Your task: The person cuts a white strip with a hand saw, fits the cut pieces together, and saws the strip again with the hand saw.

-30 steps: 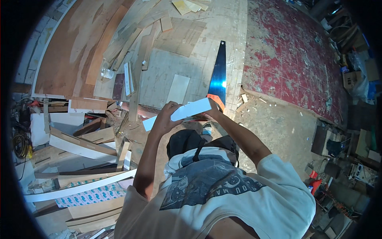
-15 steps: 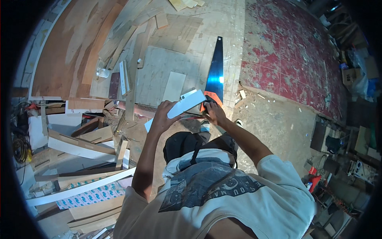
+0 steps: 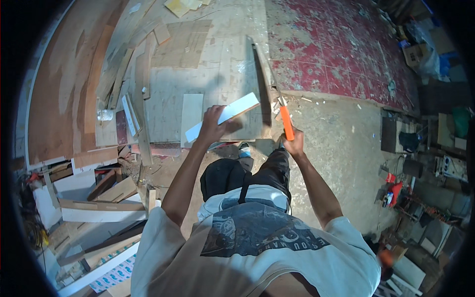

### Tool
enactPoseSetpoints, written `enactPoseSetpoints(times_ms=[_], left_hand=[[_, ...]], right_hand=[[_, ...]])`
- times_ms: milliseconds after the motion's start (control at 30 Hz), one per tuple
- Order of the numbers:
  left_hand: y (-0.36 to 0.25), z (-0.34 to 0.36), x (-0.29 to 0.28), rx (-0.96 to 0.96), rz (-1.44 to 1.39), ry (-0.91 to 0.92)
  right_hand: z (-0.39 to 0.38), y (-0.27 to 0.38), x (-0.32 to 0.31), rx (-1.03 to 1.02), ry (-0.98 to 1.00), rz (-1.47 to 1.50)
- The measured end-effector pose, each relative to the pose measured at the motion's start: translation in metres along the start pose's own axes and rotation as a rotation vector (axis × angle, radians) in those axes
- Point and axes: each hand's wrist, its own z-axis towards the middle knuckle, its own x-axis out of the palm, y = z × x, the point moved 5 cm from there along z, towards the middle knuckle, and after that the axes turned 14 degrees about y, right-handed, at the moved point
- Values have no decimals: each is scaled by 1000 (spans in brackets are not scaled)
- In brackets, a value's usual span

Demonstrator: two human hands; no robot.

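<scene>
My left hand (image 3: 213, 123) is closed around a white-faced strip of board (image 3: 240, 108), which slants up to the right over the pale work surface. My right hand (image 3: 294, 142) grips a hand saw by its orange handle (image 3: 286, 121), to the right of the strip and apart from it. The saw is turned nearly edge-on, so its blade is hard to make out. A long dark wedge, apparently its shadow, lies along the right side of the surface.
Ahead is a pale wooden work surface (image 3: 170, 119) with loose offcuts (image 3: 192, 111). A large brown panel (image 3: 64, 79) lies left. Stacked board scraps (image 3: 104, 213) crowd the lower left. Worn red flooring (image 3: 336, 49) spreads far right; clutter (image 3: 396, 190) lines the right side.
The saw has moved right, away from the strip, and turned from its broad side to nearly edge-on. My left hand still holds the strip. The view has shifted to the right.
</scene>
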Motion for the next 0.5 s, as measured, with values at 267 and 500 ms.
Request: enactPoseSetpoints(times_ms=[267,500], left_hand=[[-27,80,113,283,101,139],[-21,92,162,323,220,197]], right_hand=[[-71,1,-48,255,-191,332],[-84,45,-16,415,-243,349]])
